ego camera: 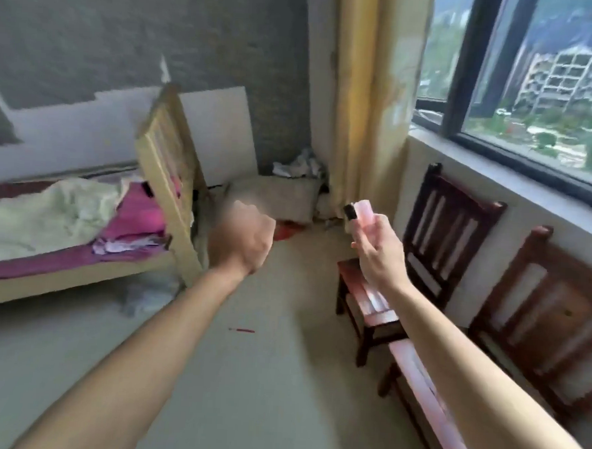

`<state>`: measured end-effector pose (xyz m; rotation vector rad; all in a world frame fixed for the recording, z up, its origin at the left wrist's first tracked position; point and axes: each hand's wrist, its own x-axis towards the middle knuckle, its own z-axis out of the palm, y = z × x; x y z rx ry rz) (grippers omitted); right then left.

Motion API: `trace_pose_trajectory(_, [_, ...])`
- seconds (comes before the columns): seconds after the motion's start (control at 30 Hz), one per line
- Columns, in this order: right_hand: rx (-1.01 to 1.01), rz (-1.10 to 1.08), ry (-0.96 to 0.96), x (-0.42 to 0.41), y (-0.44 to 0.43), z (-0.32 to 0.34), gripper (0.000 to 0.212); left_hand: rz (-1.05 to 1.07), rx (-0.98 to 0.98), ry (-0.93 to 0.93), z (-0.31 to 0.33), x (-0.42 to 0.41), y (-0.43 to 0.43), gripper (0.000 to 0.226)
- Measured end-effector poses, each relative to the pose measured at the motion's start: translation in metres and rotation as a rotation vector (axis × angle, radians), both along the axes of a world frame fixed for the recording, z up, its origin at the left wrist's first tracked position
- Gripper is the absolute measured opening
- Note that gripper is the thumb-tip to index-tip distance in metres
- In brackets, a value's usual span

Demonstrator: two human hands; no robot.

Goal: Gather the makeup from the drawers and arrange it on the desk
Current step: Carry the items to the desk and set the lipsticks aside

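The right hand [377, 252] grips a pink makeup tube [365, 215] just right of the frame's centre, while the blurred left hand [244, 238] looks curled, around what I cannot tell; this seems the carrying step, and next the desk, not visible here, must be reached.

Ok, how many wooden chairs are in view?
2. The far chair stands just right of the right hand; the near chair sits at the frame's right edge.
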<state>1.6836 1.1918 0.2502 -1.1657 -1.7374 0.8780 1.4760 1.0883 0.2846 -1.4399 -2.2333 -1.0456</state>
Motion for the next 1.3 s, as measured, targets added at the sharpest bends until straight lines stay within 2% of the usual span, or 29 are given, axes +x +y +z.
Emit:
trace_pose_trajectory(0.23, [0.066,0.541,-0.007,-0.325,-0.141,0.022,0.039,0.508,0.073,0.012,0.026,-0.244,-0.225,0.027])
trace_pose_trajectory(0.4, [0.102,0.948,-0.022,-0.497,-0.257,0.011,0.040,0.899,0.110,-0.069,0.004,-0.341,-0.379,0.027])
trace_pose_trajectory(0.57, [0.136,1.276,-0.047,-0.627,-0.348,-0.016,0.034,1.214,0.122,-0.133,-0.023,-0.418,-0.475,0.021])
trace_pose_trajectory(0.7, [0.170,1.445,-0.039,-0.737,-0.384,-0.028,0.033,1.335,0.122,-0.114,-0.031,-0.506,-0.502,0.025])
trace_pose_trajectory(0.87, [0.233,1.569,-0.077,-0.878,-0.397,-0.029,0.034,1.431,0.108,-0.216,-0.031,-0.620,-0.504,0.022])
trace_pose_trajectory(1.0, [0.282,1.626,-0.088,-0.980,-0.424,-0.024,0.022,1.477,0.109,-0.248,-0.029,-0.691,-0.522,0.011])
trace_pose_trajectory(1.1, [0.282,1.683,-0.111,-1.037,-0.458,-0.032,0.025,1.537,0.108,-0.295,-0.040,-0.734,-0.551,0.006])
trace_pose_trajectory(1.3, [0.263,1.784,-0.167,-1.154,-0.548,-0.061,0.029,1.634,0.123,-0.370,-0.068,-0.841,-0.636,0.013])
